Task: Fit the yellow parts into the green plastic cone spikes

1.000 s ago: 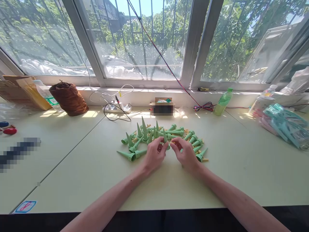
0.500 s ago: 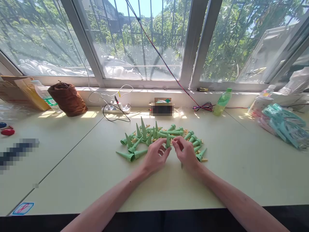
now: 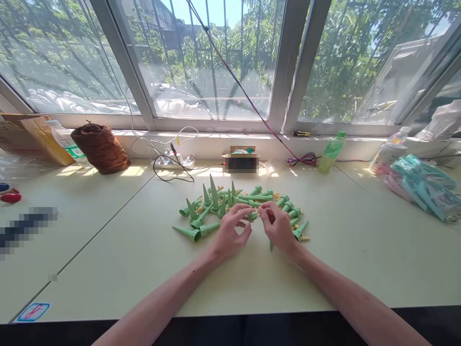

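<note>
My left hand [image 3: 232, 231] has its thumb apart from its curved fingers. A green plastic watering spike [image 3: 252, 216] sits at its fingertips, its round end showing and the rest mostly hidden. Beside it, the thumb and forefinger of my right hand [image 3: 278, 226] are pinched together at a small pale piece, too small to make out clearly. Behind and around both hands lies a pile of green watering spikes [image 3: 214, 194], some upright on their wide ends, others on their sides. Small yellowish pieces [image 3: 305, 238] lie among them. Below my right hand a green tip [image 3: 271, 245] pokes out.
Along the window side stand a brown bag [image 3: 101, 149], a power strip [image 3: 173, 161] with cables, a small box with a blurred front [image 3: 242, 162], and a green bottle [image 3: 331, 153]. Teal plastic packages [image 3: 425, 187] lie at the right. A red object [image 3: 11, 195] is far left.
The spike at my left hand stood upright with its point up; now it is tipped over. My left thumb has moved away from the fingers. My right hand has barely moved.
</note>
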Demonstrator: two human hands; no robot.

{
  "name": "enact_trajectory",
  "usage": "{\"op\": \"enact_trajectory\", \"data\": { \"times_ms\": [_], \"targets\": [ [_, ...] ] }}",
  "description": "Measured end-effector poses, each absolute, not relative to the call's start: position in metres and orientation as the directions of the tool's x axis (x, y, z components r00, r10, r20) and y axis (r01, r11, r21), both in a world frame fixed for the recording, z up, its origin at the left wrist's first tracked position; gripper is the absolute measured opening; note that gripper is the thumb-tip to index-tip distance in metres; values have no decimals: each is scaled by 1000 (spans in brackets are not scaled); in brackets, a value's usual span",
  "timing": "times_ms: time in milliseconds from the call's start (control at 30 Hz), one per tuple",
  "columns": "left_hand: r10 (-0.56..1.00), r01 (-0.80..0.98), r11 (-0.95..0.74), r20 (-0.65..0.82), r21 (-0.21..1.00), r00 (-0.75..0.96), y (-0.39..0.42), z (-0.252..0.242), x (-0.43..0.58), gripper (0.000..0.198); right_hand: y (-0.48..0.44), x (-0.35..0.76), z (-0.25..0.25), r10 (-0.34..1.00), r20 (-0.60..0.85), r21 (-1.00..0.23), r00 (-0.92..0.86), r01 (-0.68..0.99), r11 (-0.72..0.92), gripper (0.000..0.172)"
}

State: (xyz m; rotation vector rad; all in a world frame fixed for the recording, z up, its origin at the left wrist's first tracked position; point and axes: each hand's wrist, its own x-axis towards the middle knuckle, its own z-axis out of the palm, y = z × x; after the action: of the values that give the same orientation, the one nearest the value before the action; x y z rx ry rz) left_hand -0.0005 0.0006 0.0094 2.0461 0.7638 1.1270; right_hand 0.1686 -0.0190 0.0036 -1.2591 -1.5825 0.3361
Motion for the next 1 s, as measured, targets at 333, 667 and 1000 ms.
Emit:
{"op": "enact_trajectory", "data": {
  "times_ms": [333, 667, 1000],
  "targets": [
    [796, 112, -545, 470, 831, 381, 2, 9, 6, 24, -20, 169, 7, 847, 522, -775, 103, 473, 420, 21],
    [898, -22, -211, 202, 977, 391, 5, 14, 8, 33, -22, 170, 4, 829, 553, -773, 82, 423, 473, 18],
    [905, -120, -76, 119, 990, 407, 3, 21, 7, 32, -20, 171, 5, 830, 555, -758, 52, 441, 480, 21]
  ]
}}
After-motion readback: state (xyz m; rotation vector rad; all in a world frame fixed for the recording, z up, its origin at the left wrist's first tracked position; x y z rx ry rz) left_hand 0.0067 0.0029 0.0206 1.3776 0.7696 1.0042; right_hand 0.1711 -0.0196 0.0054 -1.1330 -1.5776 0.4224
